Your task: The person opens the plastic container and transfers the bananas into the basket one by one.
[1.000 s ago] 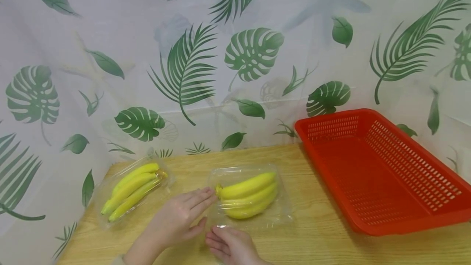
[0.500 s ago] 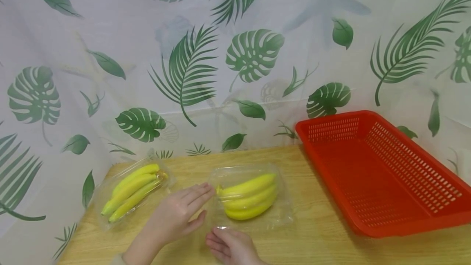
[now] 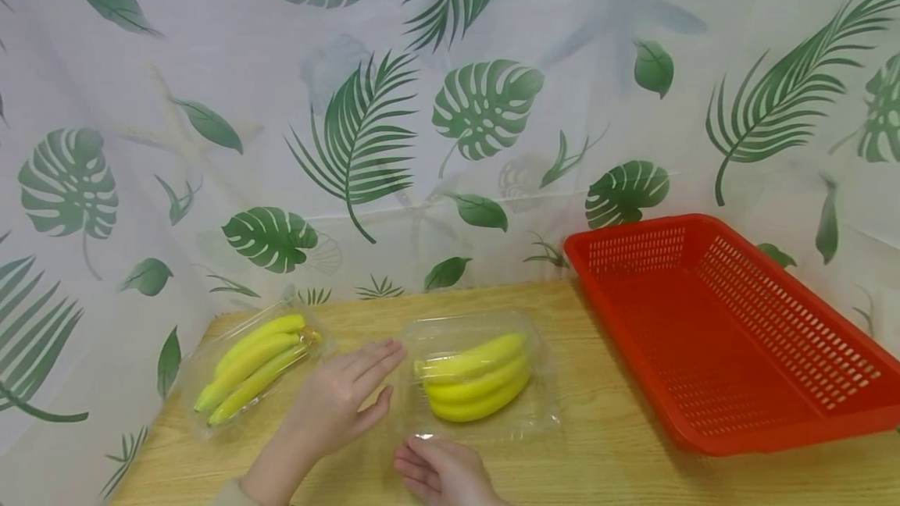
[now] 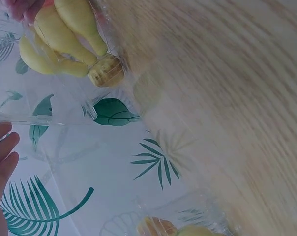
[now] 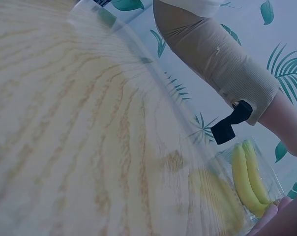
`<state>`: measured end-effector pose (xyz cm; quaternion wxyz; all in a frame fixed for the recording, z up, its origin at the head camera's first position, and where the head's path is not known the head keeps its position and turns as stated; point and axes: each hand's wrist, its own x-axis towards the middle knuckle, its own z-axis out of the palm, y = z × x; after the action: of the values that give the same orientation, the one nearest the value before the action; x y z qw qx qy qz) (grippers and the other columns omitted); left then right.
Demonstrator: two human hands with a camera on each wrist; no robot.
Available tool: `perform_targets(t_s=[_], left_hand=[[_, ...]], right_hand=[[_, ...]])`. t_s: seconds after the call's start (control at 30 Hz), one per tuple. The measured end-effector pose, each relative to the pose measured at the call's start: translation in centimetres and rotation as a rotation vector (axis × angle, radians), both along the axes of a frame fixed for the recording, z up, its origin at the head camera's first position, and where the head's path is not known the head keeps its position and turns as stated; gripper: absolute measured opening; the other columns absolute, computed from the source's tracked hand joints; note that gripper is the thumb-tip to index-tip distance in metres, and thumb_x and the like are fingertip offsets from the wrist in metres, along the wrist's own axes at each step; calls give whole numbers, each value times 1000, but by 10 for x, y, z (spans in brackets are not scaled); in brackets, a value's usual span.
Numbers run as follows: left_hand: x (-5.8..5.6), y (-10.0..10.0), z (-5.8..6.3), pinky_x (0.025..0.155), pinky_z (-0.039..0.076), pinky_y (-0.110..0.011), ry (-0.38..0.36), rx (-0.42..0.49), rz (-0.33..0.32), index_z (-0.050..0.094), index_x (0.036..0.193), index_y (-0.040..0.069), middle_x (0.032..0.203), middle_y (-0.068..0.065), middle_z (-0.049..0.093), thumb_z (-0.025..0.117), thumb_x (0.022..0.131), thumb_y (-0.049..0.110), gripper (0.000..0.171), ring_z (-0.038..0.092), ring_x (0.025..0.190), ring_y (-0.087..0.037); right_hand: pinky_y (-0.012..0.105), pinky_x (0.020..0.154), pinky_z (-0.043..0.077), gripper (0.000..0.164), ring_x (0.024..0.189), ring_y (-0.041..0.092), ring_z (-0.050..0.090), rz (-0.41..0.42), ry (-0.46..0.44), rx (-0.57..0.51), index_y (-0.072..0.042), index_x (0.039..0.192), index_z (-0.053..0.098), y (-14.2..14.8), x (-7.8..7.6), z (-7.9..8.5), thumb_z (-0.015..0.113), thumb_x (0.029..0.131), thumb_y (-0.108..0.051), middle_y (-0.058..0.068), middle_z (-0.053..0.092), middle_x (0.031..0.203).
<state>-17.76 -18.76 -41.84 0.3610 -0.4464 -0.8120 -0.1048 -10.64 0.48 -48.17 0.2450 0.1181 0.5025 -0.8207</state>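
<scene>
A clear plastic box (image 3: 541,412) with a bunch of yellow bananas (image 3: 478,381) inside lies in the middle of the table. My left hand (image 3: 344,389) is at its left side, fingers straight and together, fingertips right by the edge. In the left wrist view these fingers (image 4: 3,147) overlap the plastic rim (image 4: 40,120). At the box's front left corner, my right hand (image 3: 446,471) pinches the rim, thumb on top and fingers curled below. Further left lies a second clear box (image 3: 204,420) holding more bananas (image 3: 256,361).
To the right stands a large red perforated basket (image 3: 703,334) with nothing in it. A white curtain with green leaves (image 3: 485,108) hangs behind the wooden table (image 3: 598,475). In the right wrist view a black strap piece (image 5: 232,123) sits by the left sleeve (image 5: 212,59).
The left hand has drawn back slightly left and upward from the box's side. Reflections on the plastic over the bananas have shifted. The right hand stays at the corner.
</scene>
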Motion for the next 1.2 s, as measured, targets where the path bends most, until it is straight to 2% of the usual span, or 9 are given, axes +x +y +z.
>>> perform_targets(t_s=[0.13, 0.7, 1.03, 1.2], left_hand=[[-4, 1, -1, 84, 68, -38, 11, 35, 2, 72, 132, 3, 126, -12, 78, 52, 105, 22, 39, 79, 106, -28], [-17, 6, 3, 85, 68, -41, -73, 125, 22, 70, 133, 5, 124, -12, 79, 65, 90, 13, 44, 80, 105, -30], [-24, 9, 4, 93, 67, -44, -150, 193, 28, 70, 132, 3, 127, -14, 78, 64, 90, 8, 42, 78, 111, -32], [-25, 11, 6, 96, 66, -45, -224, 226, 55, 70, 131, 3, 128, -13, 78, 64, 94, 9, 39, 76, 115, -32]], right_hand=[[31, 93, 67, 32, 91, 8, 77, -13, 6, 2, 6, 124, 69, -1, 0, -1, 68, 104, -18, 1, 81, 101], [31, 95, 66, 32, 93, 9, 76, 2, 8, -1, 5, 124, 69, 0, 0, -2, 68, 104, -20, 3, 80, 104], [32, 98, 65, 32, 93, 9, 76, 3, 22, -17, 6, 124, 68, -1, 0, -2, 67, 105, -20, 2, 79, 103], [33, 99, 65, 32, 93, 9, 76, -1, 19, -26, 7, 124, 68, -1, 1, -2, 66, 105, -18, 1, 79, 102]])
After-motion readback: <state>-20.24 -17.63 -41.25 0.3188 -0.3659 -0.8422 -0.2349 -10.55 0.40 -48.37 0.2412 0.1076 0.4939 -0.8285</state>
